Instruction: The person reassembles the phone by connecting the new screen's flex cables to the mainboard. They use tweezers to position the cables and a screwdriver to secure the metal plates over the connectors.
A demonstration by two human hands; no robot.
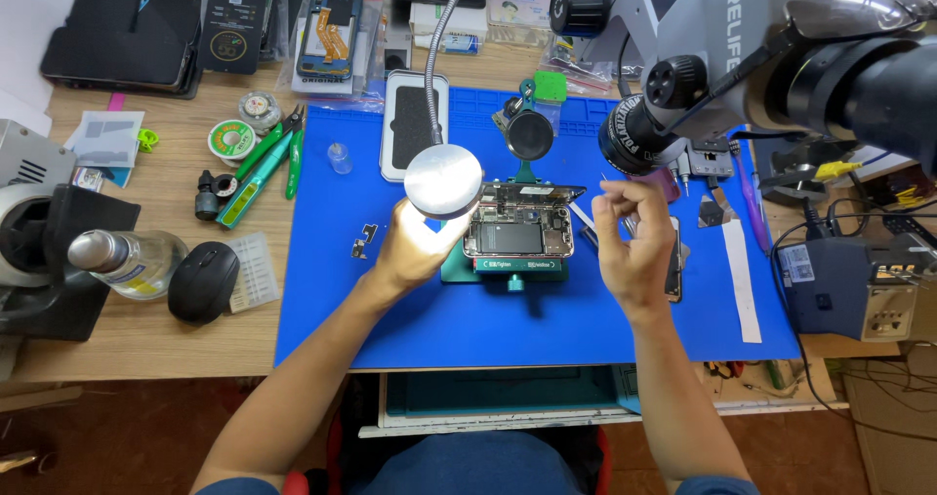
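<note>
Centrally, left hand (pixel 415 246) cups lamp head (pixel 444 181), shading opened phone (pixel 517 220); right hand (pixel 634 241) pinches, perhaps tweezers.

Lamp head (pixel 444 181) & microscope (pixel 683 85) crowd over opened phone (pixel 517 231); mat (pixel 508 319) front open.
</note>
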